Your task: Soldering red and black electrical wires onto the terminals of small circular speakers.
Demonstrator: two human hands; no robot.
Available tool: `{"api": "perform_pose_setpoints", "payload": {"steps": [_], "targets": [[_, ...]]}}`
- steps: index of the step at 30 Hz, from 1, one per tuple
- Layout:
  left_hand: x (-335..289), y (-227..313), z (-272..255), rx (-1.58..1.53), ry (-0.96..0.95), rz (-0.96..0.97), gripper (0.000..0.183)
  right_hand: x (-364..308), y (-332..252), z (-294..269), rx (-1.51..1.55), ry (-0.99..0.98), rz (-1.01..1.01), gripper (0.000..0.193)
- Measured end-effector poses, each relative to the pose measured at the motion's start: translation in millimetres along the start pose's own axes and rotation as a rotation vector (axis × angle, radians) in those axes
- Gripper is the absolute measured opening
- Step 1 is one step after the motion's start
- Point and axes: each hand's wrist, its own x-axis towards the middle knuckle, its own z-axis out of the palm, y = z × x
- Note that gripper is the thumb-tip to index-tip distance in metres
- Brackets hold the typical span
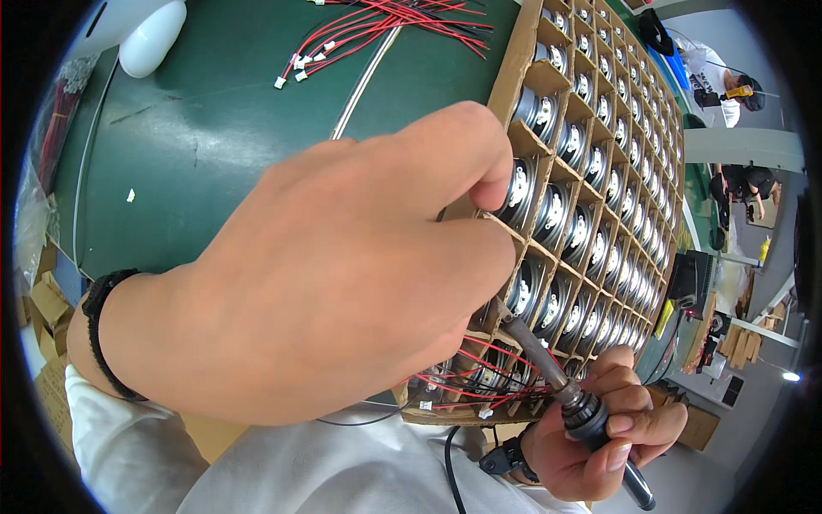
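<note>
My left hand (pixel 342 265) reaches large across the middle, fingers curled and pressed together beside a divided cardboard tray (pixel 512 67). Whatever lies in that pinch is hidden from view. Small round speakers (pixel 552 214) with metal rims fill the tray's compartments. In my right hand (pixel 629 420) is a soldering iron (pixel 585 418), gripped by its black handle. Its metal barrel slants up and left, and the tip meets a speaker close under my left hand. Red and black wires (pixel 505 390) with white connectors lie over the tray's near compartments.
A bunch of red and black leads (pixel 385 30) lies at the far side of the green work surface (pixel 214 146). A white rounded object (pixel 154 41) stands at upper left, above bagged wires (pixel 58 128). Two people (pixel 728 94) are off to the right.
</note>
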Motion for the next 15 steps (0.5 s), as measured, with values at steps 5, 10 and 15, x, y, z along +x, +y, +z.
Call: {"api": "perform_pose_setpoints", "payload": {"steps": [5, 10, 15], "targets": [[6.6, -21.5, 6.9, -0.065, 0.162, 0.239, 0.02, -1.1, 0.3, 0.6, -0.016, -0.012, -0.008, 0.027], [-5.2, -2.7, -2.1, -0.057, -0.025, -0.073, 0.019, -4.2, -0.1, 1.6, -0.062, -0.04, -0.011, 0.033], [-11.7, -10.5, 4.1, -0.179, 0.004, -0.119, 0.019, -4.3, -5.9, -0.2, -0.136, -0.091, 0.042, 0.04]]}}
